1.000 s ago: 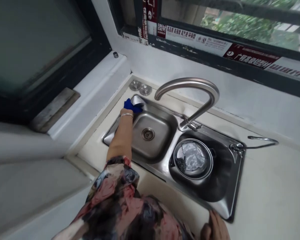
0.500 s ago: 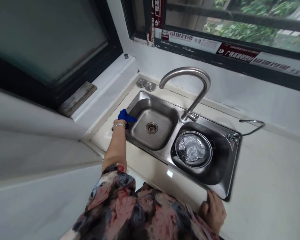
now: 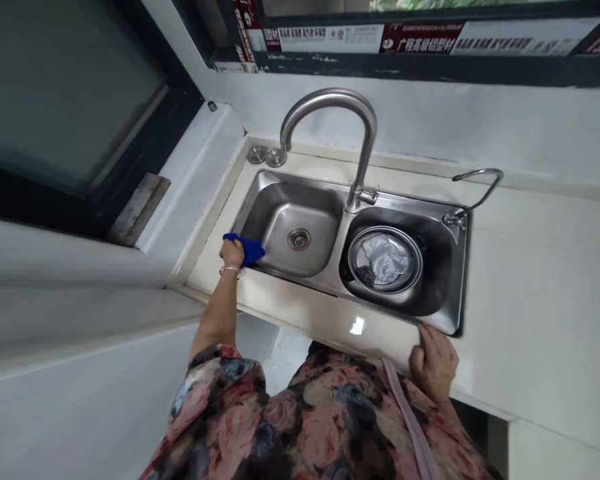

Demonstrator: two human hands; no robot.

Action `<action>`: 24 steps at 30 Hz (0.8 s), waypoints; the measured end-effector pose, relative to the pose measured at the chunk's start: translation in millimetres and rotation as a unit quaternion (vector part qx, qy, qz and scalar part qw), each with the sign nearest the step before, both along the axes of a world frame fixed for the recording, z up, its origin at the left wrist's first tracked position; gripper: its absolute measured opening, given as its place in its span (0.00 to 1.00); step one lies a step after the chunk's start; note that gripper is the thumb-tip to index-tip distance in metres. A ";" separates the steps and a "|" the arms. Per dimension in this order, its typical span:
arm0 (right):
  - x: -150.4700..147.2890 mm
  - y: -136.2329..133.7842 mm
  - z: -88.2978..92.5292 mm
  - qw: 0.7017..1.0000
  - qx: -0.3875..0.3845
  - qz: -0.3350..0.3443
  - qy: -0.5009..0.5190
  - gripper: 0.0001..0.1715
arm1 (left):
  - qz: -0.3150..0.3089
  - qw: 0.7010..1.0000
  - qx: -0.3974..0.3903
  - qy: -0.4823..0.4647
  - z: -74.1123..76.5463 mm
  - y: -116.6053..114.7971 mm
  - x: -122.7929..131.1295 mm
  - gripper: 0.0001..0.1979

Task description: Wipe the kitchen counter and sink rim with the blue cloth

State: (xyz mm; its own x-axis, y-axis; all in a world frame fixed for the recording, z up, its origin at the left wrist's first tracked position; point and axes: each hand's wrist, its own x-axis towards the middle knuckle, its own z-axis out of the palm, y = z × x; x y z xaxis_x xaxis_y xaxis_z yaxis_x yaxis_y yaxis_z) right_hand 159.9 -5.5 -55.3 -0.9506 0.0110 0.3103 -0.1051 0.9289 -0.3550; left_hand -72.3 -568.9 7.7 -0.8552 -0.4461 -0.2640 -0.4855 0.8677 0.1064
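My left hand (image 3: pixel 233 253) is closed on a blue cloth (image 3: pixel 250 251) at the front left corner of the double sink (image 3: pixel 334 257). The cloth bunches out past the fingers and lies over the rim and the counter beside it. My right hand (image 3: pixel 436 360) rests on the counter's front edge by the sink's front right corner, fingers extended and thumb apart, with nothing in it. A metal colander (image 3: pixel 414 267) sits in the right basin, holding a crumpled silvery scrubbing pad or mesh (image 3: pixel 384 259). In the left basin the drain (image 3: pixel 299 239) is exposed.
A tall curved faucet (image 3: pixel 365 147) rises behind the basin divider. A thin bent spout (image 3: pixel 485 190) stands at the back right corner. Two metal drain stoppers (image 3: pixel 266 156) lie at the back left. A wooden block (image 3: pixel 139 208) rests on the left sill.
My left hand has moved the blue cloth from the left rim toward the sink's front left corner. My right hand stays at the counter edge. The camera view has shifted.
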 end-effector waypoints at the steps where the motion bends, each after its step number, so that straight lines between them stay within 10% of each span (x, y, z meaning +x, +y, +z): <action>1: 0.3 0.3 -0.4 1.000 0.004 0.000 -0.001 0.31 | -0.001 1.000 -0.011 -0.011 -5.8 2.3 2.8 0.26; 11: -1.4 -0.7 3.6 1.000 0.026 0.002 -0.002 0.29 | -0.120 0.983 0.022 -0.141 -16.3 4.2 -6.4 0.19; 24: -6.5 -9.2 8.5 1.000 0.014 -0.019 0.014 0.30 | -0.204 0.977 0.062 -0.020 -18.4 118.5 54.6 0.22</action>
